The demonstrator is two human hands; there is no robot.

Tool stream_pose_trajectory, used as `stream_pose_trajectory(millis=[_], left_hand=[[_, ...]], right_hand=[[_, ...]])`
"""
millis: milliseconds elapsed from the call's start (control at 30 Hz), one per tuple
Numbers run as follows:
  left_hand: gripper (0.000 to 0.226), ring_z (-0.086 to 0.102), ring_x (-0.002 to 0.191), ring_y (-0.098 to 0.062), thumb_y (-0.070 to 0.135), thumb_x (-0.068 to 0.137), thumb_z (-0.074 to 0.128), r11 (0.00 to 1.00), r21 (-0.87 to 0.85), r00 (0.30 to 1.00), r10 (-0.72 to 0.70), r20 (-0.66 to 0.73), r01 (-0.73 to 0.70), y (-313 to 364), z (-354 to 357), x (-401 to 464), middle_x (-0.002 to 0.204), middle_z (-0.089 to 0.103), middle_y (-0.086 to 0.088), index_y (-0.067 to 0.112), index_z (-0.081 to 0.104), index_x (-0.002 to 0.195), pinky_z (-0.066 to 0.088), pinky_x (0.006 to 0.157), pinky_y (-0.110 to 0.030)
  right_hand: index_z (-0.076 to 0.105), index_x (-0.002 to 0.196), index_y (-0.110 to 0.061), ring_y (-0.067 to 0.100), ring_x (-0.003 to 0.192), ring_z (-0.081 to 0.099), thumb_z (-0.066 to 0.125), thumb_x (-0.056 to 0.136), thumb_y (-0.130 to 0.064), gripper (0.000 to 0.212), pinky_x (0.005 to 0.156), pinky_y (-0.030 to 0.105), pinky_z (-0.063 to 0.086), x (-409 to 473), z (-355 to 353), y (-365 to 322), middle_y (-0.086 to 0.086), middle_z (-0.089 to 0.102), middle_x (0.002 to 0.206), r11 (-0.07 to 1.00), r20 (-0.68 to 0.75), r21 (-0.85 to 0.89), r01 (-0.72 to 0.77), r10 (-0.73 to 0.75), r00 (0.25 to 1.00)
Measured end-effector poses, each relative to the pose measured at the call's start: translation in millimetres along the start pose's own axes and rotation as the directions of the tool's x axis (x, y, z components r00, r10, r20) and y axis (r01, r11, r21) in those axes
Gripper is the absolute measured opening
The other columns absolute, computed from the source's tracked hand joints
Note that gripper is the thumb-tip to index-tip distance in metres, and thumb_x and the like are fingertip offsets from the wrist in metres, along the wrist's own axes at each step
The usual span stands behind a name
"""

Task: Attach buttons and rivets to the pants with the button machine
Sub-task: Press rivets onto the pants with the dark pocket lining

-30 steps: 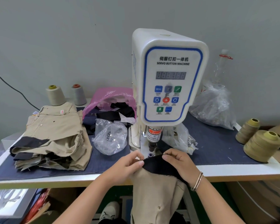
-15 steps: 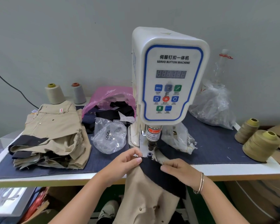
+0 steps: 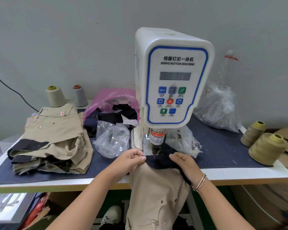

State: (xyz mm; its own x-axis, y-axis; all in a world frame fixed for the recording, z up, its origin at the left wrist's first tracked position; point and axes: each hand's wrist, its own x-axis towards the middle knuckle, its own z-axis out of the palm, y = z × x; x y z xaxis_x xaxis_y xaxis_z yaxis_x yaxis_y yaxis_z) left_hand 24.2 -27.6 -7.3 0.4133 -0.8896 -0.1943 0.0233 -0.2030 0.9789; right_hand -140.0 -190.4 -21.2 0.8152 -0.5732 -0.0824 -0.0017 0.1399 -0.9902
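A white servo button machine (image 3: 173,77) stands mid-table, its punch head (image 3: 157,141) pointing down. Beige pants (image 3: 155,196) hang off the front edge, their dark navy flap (image 3: 158,161) stretched flat under the punch, a red laser dot on it. My left hand (image 3: 131,159) pinches the flap's left end. My right hand (image 3: 183,161) grips its right end, a bangle on the wrist. A clear bag of metal buttons (image 3: 112,140) lies left of the machine.
A stack of beige pants (image 3: 53,138) sits at the left, a pink bag of dark scraps (image 3: 110,107) behind. Clear bags (image 3: 218,107) lie at the right and beside the machine. Thread cones (image 3: 266,148) stand at right; two more (image 3: 55,96) at back left.
Both hands have pulled the dark flap taut and level under the punch; the right hand moved up to the flap's right end. The beige pants hang straighter below.
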Motion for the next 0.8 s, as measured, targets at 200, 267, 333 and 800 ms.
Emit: stream_pose_trajectory(millis=[200,267,333,800], left_hand=[[0.015,0.050,0.069,-0.016,0.012,0.095,0.057,0.990,-0.138,0.999,-0.022,-0.035,0.017,-6,-2,8,0.077,0.056,-0.008,0.014,0.058,0.080,0.038,0.061,-0.026],[0.013,0.052,0.066,-0.014,0.012,0.096,0.056,0.989,-0.144,0.999,-0.030,-0.029,0.026,-7,-2,9,0.077,0.057,-0.007,0.013,0.058,0.082,0.039,0.060,-0.025],[0.012,0.054,0.065,-0.013,0.013,0.095,0.056,0.988,-0.153,0.999,-0.031,-0.020,0.028,-7,-3,9,0.077,0.058,-0.007,0.012,0.058,0.084,0.041,0.059,-0.024],[0.010,0.051,0.074,-0.022,0.012,0.095,0.056,0.985,-0.172,1.000,-0.020,-0.018,0.017,-6,0,7,0.085,0.054,-0.015,0.011,0.056,0.086,0.039,0.064,-0.029]], right_hand=[[0.064,0.068,-0.010,0.002,0.060,0.055,0.059,0.089,-0.011,0.022,0.060,0.014,0.045,11,-1,0,-0.003,0.062,0.063,0.999,0.001,-0.037,0.022,-0.022,1.000],[0.065,0.067,-0.010,0.004,0.062,0.054,0.060,0.088,-0.014,0.021,0.062,0.016,0.045,14,0,1,0.000,0.061,0.065,0.999,-0.004,-0.049,0.024,-0.024,1.000],[0.065,0.065,-0.013,0.005,0.063,0.052,0.062,0.084,-0.020,0.020,0.063,0.017,0.044,14,0,3,0.001,0.058,0.066,0.997,-0.010,-0.067,0.031,-0.032,0.999],[0.062,0.068,-0.009,0.006,0.064,0.050,0.063,0.082,-0.021,0.018,0.062,0.017,0.043,12,0,6,0.002,0.056,0.067,0.995,-0.022,-0.070,0.070,-0.071,0.997]])
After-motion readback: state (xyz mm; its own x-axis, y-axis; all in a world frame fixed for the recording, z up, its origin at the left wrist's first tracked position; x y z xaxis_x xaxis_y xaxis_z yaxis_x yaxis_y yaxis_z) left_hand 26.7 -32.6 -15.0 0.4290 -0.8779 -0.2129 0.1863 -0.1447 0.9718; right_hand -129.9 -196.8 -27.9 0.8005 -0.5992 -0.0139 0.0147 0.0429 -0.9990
